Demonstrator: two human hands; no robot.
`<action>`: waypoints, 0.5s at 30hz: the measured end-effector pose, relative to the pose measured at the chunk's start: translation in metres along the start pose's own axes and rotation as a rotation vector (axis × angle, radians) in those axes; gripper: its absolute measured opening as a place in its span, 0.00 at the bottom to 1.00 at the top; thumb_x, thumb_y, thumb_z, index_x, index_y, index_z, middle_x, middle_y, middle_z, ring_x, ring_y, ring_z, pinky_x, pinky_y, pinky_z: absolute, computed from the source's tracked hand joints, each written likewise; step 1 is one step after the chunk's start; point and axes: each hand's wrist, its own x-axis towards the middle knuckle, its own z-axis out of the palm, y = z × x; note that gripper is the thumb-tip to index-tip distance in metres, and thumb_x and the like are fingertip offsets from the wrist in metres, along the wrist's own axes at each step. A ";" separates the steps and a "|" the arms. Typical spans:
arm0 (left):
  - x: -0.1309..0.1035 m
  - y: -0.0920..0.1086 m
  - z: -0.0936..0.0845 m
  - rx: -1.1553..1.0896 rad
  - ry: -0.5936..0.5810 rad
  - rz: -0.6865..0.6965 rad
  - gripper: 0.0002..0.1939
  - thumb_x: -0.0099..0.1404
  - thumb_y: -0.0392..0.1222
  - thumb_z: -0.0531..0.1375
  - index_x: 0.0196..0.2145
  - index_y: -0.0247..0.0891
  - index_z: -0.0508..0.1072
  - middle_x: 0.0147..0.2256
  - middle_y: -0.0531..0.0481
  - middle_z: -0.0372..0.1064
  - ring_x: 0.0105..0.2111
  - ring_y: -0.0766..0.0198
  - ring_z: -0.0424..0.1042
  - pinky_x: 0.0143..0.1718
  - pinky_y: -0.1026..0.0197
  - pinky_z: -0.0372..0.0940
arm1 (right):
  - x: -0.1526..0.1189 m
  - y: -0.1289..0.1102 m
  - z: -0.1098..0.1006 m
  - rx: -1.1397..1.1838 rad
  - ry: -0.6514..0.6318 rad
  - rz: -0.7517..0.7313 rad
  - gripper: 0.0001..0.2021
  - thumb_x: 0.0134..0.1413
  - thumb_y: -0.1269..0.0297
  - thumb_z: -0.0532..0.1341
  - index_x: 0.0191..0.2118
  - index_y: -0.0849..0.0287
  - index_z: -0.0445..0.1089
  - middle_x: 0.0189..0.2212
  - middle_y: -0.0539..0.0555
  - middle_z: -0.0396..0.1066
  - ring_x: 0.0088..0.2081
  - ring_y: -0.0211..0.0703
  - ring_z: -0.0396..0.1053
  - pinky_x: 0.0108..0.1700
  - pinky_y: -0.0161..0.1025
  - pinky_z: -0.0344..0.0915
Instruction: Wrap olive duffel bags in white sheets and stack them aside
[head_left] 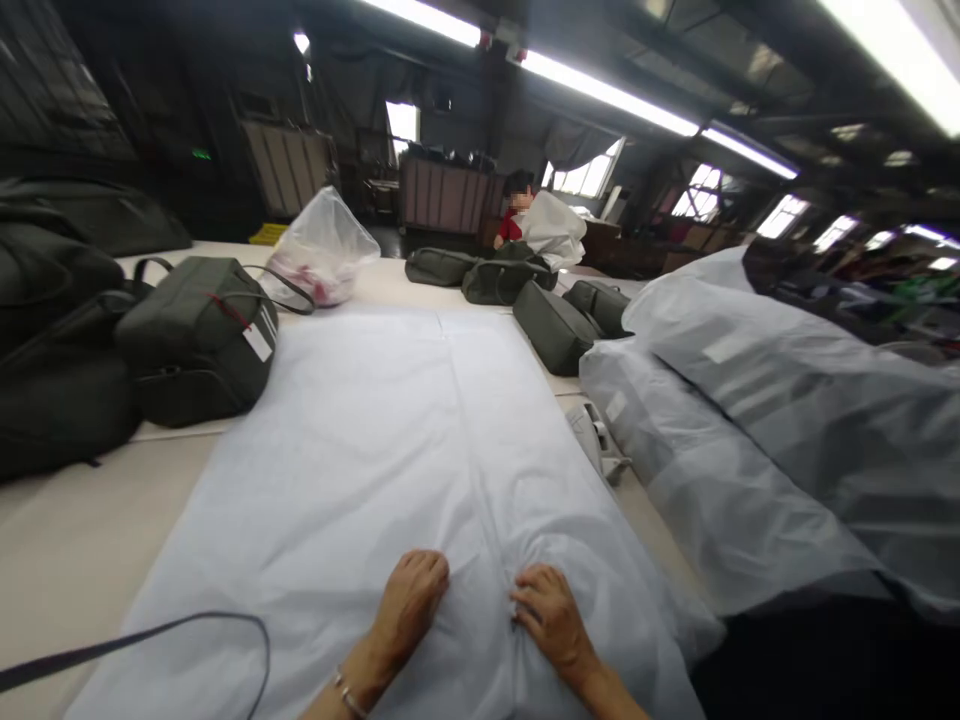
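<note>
Sheet (360, 450) lay wrinkled on table (52, 530), running from both hands toward 12 o'clock. Left hand (409, 600): fingers curled on it; grip could not be told. Right hand (553, 615): fingers bent at its crease; grip likewise unclear. From hands: strap (172, 625) at 9, dark bag (199, 340) at 10, wrapped packs (795, 400) at 2, person (512, 222) at 12.
</note>
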 end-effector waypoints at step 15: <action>0.007 -0.031 -0.096 -0.907 -0.262 -0.349 0.18 0.61 0.58 0.60 0.30 0.39 0.69 0.50 0.44 0.73 0.51 0.51 0.69 0.55 0.51 0.61 | 0.041 -0.013 0.023 0.395 -0.047 -0.048 0.08 0.55 0.60 0.65 0.42 0.47 0.78 0.49 0.53 0.75 0.55 0.52 0.68 0.57 0.51 0.65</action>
